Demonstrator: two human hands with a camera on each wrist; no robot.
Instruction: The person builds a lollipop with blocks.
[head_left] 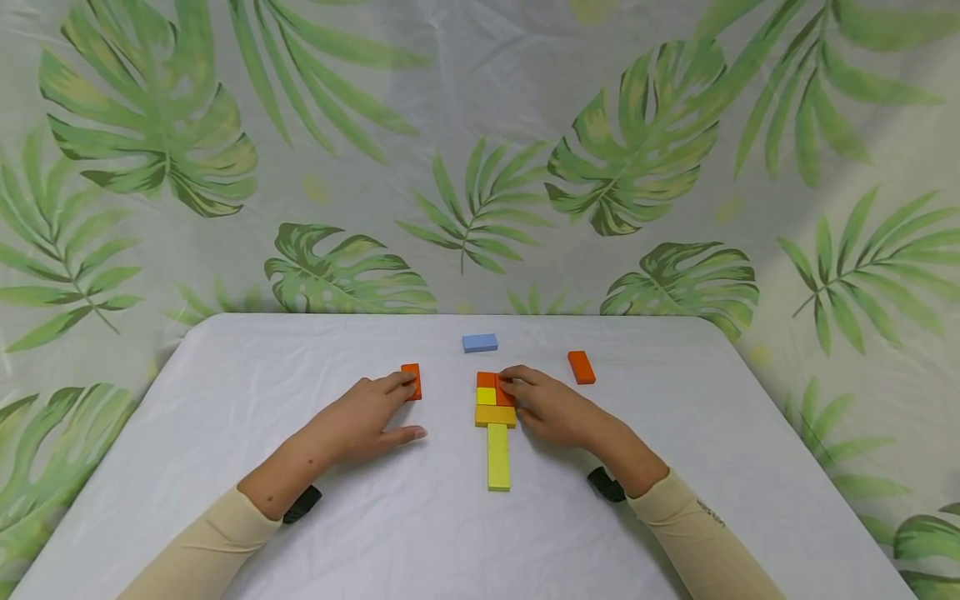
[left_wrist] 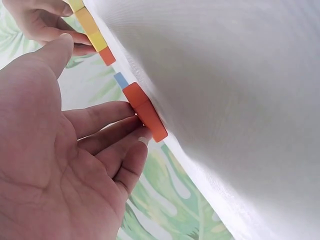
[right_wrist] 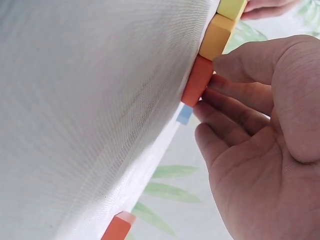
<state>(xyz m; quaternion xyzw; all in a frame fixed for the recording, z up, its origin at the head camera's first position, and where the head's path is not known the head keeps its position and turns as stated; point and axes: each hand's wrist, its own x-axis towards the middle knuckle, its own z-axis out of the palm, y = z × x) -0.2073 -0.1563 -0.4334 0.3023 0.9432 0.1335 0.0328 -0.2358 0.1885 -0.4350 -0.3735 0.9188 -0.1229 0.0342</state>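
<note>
On white cloth point(head_left: 405, 533), loosely touching orange block point(left_wrist: 145, 112) under left hand point(head_left: 366, 421), red block point(right_wrist: 197, 81) beside right hand point(head_left: 558, 410), perhaps for alignment.

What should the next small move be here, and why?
Probably the left hand should slide the orange block it touches rightward to the block pattern: that block lies apart from it, while the right hand touches the pattern's right side.

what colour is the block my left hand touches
The block is orange-red, clearest from the left wrist.
</note>
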